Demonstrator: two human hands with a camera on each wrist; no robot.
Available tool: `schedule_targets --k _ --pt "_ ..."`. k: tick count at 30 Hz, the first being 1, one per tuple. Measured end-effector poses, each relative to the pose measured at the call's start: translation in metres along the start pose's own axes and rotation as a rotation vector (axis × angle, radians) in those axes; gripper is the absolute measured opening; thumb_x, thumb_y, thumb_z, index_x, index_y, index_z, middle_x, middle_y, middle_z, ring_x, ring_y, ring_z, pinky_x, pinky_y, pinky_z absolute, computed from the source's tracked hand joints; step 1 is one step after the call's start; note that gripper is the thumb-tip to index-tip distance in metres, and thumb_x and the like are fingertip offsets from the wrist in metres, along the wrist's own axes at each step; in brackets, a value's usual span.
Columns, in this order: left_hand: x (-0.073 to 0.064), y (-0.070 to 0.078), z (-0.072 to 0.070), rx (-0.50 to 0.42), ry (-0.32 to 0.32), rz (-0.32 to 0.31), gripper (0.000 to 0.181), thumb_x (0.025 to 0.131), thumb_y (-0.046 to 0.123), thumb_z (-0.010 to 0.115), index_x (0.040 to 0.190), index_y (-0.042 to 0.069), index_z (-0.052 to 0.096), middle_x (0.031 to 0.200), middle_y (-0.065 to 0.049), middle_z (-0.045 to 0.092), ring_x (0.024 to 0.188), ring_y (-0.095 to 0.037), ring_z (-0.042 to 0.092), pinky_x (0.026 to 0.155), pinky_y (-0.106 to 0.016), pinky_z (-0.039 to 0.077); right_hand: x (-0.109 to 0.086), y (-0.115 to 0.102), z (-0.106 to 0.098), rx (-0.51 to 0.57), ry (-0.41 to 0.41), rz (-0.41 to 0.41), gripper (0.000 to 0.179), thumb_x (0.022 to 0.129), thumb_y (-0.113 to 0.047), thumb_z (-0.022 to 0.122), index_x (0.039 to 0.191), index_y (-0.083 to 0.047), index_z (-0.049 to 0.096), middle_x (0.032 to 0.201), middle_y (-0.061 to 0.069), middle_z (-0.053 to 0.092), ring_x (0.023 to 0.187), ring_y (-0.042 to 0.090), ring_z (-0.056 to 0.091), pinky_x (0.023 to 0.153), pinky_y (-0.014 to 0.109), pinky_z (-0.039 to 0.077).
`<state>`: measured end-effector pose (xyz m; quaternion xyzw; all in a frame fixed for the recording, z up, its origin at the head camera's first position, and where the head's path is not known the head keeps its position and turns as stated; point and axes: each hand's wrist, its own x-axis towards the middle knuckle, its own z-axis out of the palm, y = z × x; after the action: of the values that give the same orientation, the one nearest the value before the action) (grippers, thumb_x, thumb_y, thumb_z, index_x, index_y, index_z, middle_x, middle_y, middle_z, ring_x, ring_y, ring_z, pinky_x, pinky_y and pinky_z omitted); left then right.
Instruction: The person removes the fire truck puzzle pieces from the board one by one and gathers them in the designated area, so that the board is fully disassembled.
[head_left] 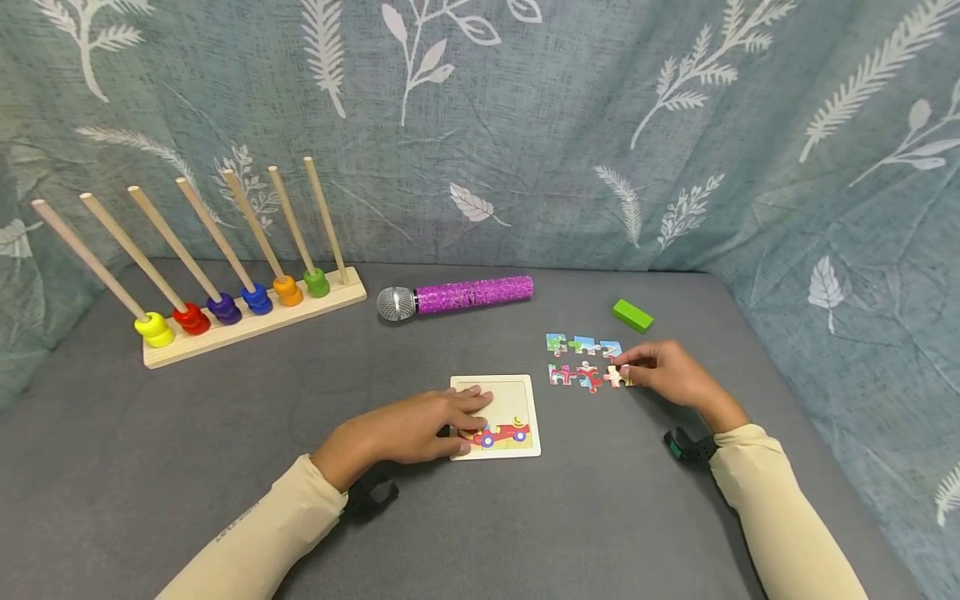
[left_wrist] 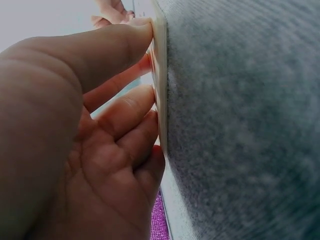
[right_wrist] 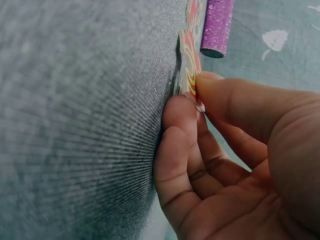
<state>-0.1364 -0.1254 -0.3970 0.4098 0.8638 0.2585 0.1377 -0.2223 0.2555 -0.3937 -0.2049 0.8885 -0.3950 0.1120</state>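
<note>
My left hand (head_left: 420, 427) rests on a square wooden puzzle board (head_left: 516, 393), fingers spread over its left side. Along the lower part of the board, assembled pieces show a red car (head_left: 504, 435); my fingers hide some of it. In the left wrist view the fingertips press on the board's face (left_wrist: 160, 75). At the right, my right hand (head_left: 670, 373) pinches a jigsaw piece (head_left: 615, 377) at the end of the lower row of loose pieces. The right wrist view shows the thumb against that piece's printed face (right_wrist: 190, 75), with fingertips at its edge.
Other loose jigsaw pieces (head_left: 585, 344) lie in two rows beside the right hand. Behind them is a green block (head_left: 633, 316). A purple glittery microphone (head_left: 474, 294) lies at the back middle. A wooden peg stand (head_left: 247, 327) with coloured beads stands at the back left, before a leaf-patterned curtain (head_left: 540, 200).
</note>
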Motion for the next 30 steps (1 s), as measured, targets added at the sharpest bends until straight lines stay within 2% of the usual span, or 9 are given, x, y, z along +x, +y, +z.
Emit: schedule_targets --k 10,19,26,30 --pt "0.001 0.001 0.000 -0.010 0.005 0.002 0.038 0.093 0.012 0.065 0.128 -0.001 0.062 0.149 -0.016 0.040 0.141 -0.033 0.030 0.111 -0.049 0.027 -0.001 0.001 -0.005 -0.026 0.023 0.012 0.023 0.090 0.002 0.064 0.111 0.009 0.068 0.096 0.015 0.070 0.073 0.015 0.063 0.062 0.026 0.052" --pt "0.001 0.000 -0.001 -0.030 0.014 -0.004 0.039 0.091 0.010 0.067 0.128 -0.003 0.062 0.149 -0.016 0.040 0.141 -0.032 0.030 0.110 -0.049 0.029 0.002 -0.004 -0.002 0.017 0.029 0.005 0.021 0.092 0.001 0.062 0.111 0.010 0.068 0.093 0.015 0.071 0.077 0.017 0.065 0.065 0.027 0.053" --pt "0.002 0.001 -0.002 -0.027 0.007 -0.032 0.053 0.090 0.012 0.069 0.137 -0.004 0.052 0.151 -0.014 0.039 0.141 -0.031 0.030 0.110 -0.049 0.029 0.005 -0.017 0.006 -0.010 0.055 -0.014 0.021 0.093 -0.001 0.061 0.110 0.006 0.070 0.096 0.013 0.072 0.082 0.019 0.067 0.067 0.026 0.052" --pt "0.002 0.000 -0.003 -0.037 0.003 -0.024 0.058 0.087 0.015 0.073 0.137 -0.004 0.052 0.151 -0.014 0.038 0.141 -0.031 0.030 0.111 -0.049 0.028 0.006 -0.026 0.012 0.023 -0.010 -0.040 0.023 0.092 -0.002 0.063 0.113 0.007 0.069 0.095 0.012 0.072 0.082 0.019 0.066 0.068 0.026 0.052"
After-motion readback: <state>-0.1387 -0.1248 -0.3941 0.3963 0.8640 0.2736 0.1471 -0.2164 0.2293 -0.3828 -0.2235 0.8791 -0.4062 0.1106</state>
